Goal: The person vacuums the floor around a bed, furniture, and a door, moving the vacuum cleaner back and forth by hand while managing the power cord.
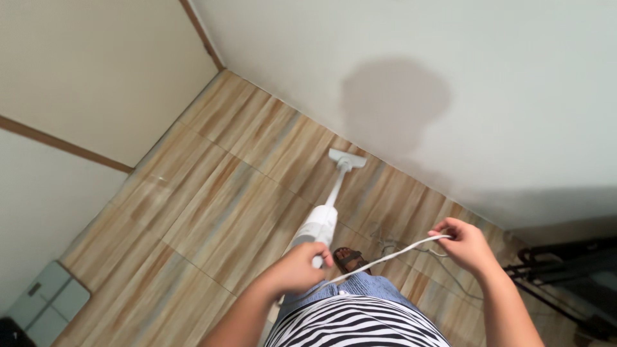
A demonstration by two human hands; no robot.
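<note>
Tiled floor (pixel 193 212), one white vacuum (pixel 319 222), one cord (pixel 385 257), two hands: left hand (pixel 299 266), right hand (pixel 466 244)

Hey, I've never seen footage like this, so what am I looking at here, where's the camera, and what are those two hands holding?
There is one picture, taken by a camera worn on a person's head and pointing down, so you see their own arms, striped shirt and a sandalled foot from above. No machine is doing the work, just bare hands. The left hand grips the handle of a white stick vacuum, whose head rests on the wood-patterned floor next to the wall. The right hand pinches a white cord stretched between the two hands. A grey bathroom scale lies at lower left, and a dark metal frame stands at right.
</note>
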